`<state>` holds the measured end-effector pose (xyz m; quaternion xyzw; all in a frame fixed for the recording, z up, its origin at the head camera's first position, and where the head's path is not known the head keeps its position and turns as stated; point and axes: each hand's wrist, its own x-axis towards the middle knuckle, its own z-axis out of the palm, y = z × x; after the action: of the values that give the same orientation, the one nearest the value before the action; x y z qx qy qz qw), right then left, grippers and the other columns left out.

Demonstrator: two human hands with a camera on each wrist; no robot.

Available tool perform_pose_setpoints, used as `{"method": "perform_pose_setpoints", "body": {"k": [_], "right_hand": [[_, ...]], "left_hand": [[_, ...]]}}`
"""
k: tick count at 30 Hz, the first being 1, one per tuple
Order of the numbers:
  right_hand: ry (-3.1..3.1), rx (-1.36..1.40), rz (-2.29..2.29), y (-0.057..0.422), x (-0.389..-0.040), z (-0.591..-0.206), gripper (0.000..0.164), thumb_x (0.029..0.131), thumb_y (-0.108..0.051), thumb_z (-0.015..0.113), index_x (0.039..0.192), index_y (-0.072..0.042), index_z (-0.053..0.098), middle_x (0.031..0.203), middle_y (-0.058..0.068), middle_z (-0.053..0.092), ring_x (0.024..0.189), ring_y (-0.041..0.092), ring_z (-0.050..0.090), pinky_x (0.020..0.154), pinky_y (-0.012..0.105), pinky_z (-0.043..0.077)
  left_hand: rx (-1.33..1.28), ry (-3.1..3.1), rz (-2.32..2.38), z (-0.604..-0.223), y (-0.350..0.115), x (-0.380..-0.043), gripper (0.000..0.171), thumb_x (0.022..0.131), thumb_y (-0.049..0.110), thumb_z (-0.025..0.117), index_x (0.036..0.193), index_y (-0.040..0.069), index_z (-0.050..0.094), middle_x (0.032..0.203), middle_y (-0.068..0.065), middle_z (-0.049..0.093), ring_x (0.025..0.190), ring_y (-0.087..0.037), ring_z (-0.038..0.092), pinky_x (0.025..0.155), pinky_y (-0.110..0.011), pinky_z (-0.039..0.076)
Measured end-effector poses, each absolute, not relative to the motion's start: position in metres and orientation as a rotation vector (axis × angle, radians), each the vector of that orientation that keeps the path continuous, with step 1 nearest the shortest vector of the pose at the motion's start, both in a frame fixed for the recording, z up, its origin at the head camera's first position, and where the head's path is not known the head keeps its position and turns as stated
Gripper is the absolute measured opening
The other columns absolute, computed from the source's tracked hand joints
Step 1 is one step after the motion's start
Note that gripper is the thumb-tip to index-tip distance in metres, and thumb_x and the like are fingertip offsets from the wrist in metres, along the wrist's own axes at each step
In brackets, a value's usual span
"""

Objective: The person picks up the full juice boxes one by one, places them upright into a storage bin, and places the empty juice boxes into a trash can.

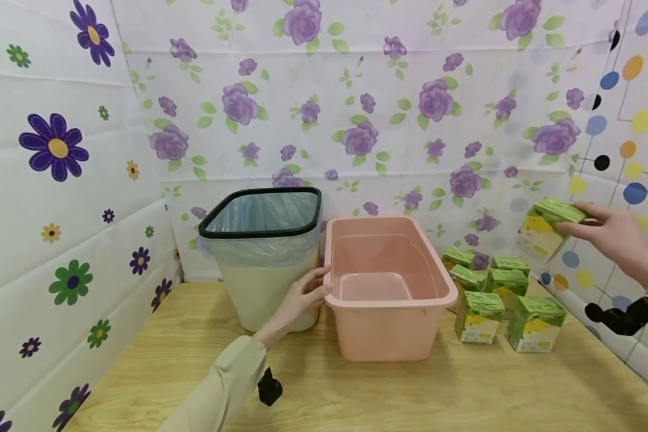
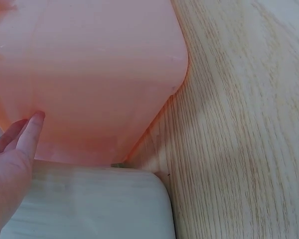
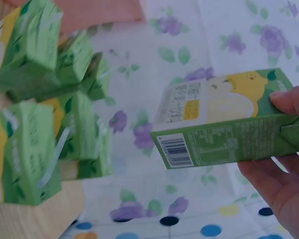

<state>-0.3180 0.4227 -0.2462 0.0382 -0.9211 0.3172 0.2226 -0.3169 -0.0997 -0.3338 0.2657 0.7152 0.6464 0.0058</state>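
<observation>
A pink plastic tub (image 1: 389,330) stands on the table, its inside bare. My left hand (image 1: 302,294) is at the tub's left rim; in the left wrist view its fairly straight fingers (image 2: 32,132) touch the outer wall. At the far right my right hand (image 1: 615,237) holds a green and yellow drink carton (image 1: 545,231) in the air, thumb on one side and fingers on the other. The right wrist view shows this carton's barcode side (image 3: 224,144). Several matching drink cartons (image 1: 480,315) stand in a group right of the tub, some with straws on their sides.
A cream waste bin (image 1: 237,270) with a black rim and clear liner stands close against the tub's left side. The wood-grain table (image 1: 356,396) stretches in front. Flower-printed sheets (image 1: 313,144) line the back and left; a dotted sheet (image 1: 637,192) is on the right.
</observation>
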Motion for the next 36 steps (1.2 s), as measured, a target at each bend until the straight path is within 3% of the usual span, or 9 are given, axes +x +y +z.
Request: {"method": "perform_pose_setpoints", "body": {"k": [6, 11, 17, 26, 33, 36], "right_hand": [[-2.709, 0.248, 0.969, 0.4, -0.32, -0.222, 0.08, 0.086, -0.043, 0.058, 0.144, -0.003, 0.018, 0.137, 0.033, 0.021, 0.116, 0.052, 0.025, 0.082, 0.065, 0.025], [-2.753, 0.416, 1.084, 0.379, -0.322, -0.211, 0.072, 0.089, -0.033, 0.059, 0.144, -0.008, 0.02, 0.144, 0.023, 0.013, 0.123, 0.048, 0.017, 0.086, 0.065, 0.023], [-2.729, 0.545, 1.083, 0.345, -0.333, -0.201, 0.066, 0.088, -0.034, 0.059, 0.143, -0.016, 0.028, 0.145, 0.014, 0.019, 0.125, 0.042, 0.021, 0.089, 0.062, 0.024], [-2.69, 0.701, 1.152, 0.296, -0.352, -0.195, 0.063, 0.086, -0.035, 0.062, 0.14, -0.019, 0.035, 0.143, 0.008, 0.026, 0.126, 0.035, 0.024, 0.091, 0.058, 0.026], [-2.704, 0.753, 1.24, 0.265, -0.369, -0.202, 0.067, 0.083, -0.034, 0.066, 0.139, -0.013, 0.037, 0.142, 0.01, 0.028, 0.126, 0.034, 0.026, 0.094, 0.053, 0.028], [-2.702, 0.784, 1.268, 0.251, -0.376, -0.208, 0.066, 0.082, -0.032, 0.067, 0.138, -0.01, 0.039, 0.142, 0.012, 0.029, 0.125, 0.033, 0.029, 0.093, 0.053, 0.029]], "left_hand": [[0.848, 2.235, 2.027, -0.335, -0.1, -0.318, 0.044, 0.092, 0.002, 0.049, 0.133, -0.006, 0.037, 0.119, -0.027, 0.048, 0.106, -0.027, 0.049, 0.084, -0.038, 0.043], [0.839, 2.204, 2.041, -0.345, -0.102, -0.329, 0.044, 0.092, 0.002, 0.05, 0.134, -0.004, 0.038, 0.121, -0.03, 0.045, 0.106, -0.029, 0.048, 0.084, -0.038, 0.043], [0.847, 2.194, 2.062, -0.357, -0.104, -0.34, 0.045, 0.091, 0.009, 0.053, 0.134, 0.002, 0.041, 0.121, -0.026, 0.048, 0.106, -0.026, 0.05, 0.083, -0.037, 0.043], [0.878, 2.194, 2.07, -0.358, -0.103, -0.341, 0.046, 0.091, 0.015, 0.055, 0.134, 0.004, 0.042, 0.118, -0.018, 0.052, 0.101, -0.024, 0.053, 0.082, -0.038, 0.044], [0.87, 2.179, 2.055, -0.341, -0.102, -0.325, 0.046, 0.092, 0.004, 0.05, 0.134, -0.006, 0.036, 0.118, -0.025, 0.049, 0.104, -0.032, 0.05, 0.083, -0.038, 0.044], [0.854, 2.175, 2.062, -0.345, -0.103, -0.328, 0.045, 0.092, 0.003, 0.05, 0.134, -0.005, 0.037, 0.118, -0.024, 0.05, 0.103, -0.032, 0.05, 0.082, -0.038, 0.044]]}}
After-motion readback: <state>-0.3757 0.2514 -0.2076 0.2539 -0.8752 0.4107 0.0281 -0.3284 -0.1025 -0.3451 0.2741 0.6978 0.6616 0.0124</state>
